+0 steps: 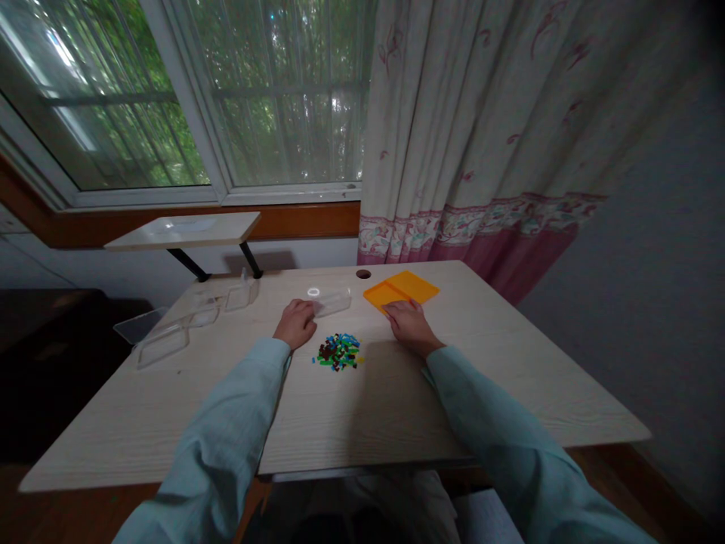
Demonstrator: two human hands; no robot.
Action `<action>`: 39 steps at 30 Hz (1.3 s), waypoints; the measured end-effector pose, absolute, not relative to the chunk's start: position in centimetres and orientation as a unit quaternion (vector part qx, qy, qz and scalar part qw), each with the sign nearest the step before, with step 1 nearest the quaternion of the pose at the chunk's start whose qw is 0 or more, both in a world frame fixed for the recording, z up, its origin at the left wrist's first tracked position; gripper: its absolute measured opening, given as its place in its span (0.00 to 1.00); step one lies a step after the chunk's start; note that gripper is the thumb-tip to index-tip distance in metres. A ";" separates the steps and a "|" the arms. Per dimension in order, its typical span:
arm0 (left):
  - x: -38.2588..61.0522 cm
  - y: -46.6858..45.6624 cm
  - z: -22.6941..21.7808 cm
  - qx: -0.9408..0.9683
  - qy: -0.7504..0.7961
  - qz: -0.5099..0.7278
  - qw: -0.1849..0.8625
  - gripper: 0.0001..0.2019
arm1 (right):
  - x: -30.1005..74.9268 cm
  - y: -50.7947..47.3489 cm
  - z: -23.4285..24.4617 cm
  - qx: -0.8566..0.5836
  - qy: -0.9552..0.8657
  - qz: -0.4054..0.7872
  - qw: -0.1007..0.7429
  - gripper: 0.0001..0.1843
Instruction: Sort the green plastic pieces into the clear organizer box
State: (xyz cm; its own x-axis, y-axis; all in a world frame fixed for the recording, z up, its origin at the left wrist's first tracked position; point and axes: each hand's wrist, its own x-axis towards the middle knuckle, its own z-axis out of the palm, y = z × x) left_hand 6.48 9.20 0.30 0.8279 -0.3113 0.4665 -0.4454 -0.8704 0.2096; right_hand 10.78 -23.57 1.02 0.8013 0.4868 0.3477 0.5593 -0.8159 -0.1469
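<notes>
A clear plastic box (335, 302) lies on the table, and my left hand (295, 323) is closed on its left end. To the right is an open orange plastic box (416, 284) with its lid folded back. My right hand (411, 325) grips the near edge of that box, its fingertips partly hidden. Between my hands, a little nearer to me, a pile of small building bricks (338, 351) in blue, green, dark brown, white and yellow is spread on the tabletop.
Several clear plastic containers (164, 346) with lids stand at the table's left side. A small raised shelf (226, 227) on black legs occupies the back left corner. A round cable hole (363, 274) is near the back edge of the wooden table (510, 400); a curtain (481, 151) hangs behind.
</notes>
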 end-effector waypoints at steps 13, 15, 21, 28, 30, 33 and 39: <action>6.8 9.6 0.6 0.934 -0.212 0.255 0.132 0.12 | 12.1 -27.9 0.2 -0.948 -0.209 -0.166 0.171 0.14; 6.6 9.2 0.7 0.928 -0.229 0.243 0.163 0.13 | 12.2 -27.6 0.0 -0.946 -0.221 -0.165 0.173 0.14; 6.2 9.0 0.9 0.911 -0.220 0.259 0.235 0.17 | 12.5 -26.8 -0.8 -0.936 -0.261 -0.150 0.180 0.16; 7.0 11.9 0.1 0.932 -0.188 0.261 0.168 0.20 | 12.9 -27.0 -0.9 -0.916 -0.299 -0.148 0.222 0.15; 7.1 12.0 0.0 0.935 -0.204 0.247 0.155 0.16 | 12.9 -27.0 -0.9 -0.912 -0.304 -0.150 0.231 0.15; 7.1 11.2 0.0 0.937 -0.211 0.229 0.160 0.12 | 12.8 -26.9 -0.9 -0.911 -0.303 -0.150 0.234 0.15; 6.3 8.4 0.0 0.928 -0.188 0.199 0.252 0.12 | 12.9 -26.9 -0.8 -0.916 -0.298 -0.141 0.231 0.16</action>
State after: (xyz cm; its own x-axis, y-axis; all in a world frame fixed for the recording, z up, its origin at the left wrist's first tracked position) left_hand 6.32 8.41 0.03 0.8506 -0.2484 0.4635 -0.4484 -0.8030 0.3926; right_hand 12.87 -26.87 -0.83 0.7831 0.4803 0.3950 0.6102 -0.7159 -0.3393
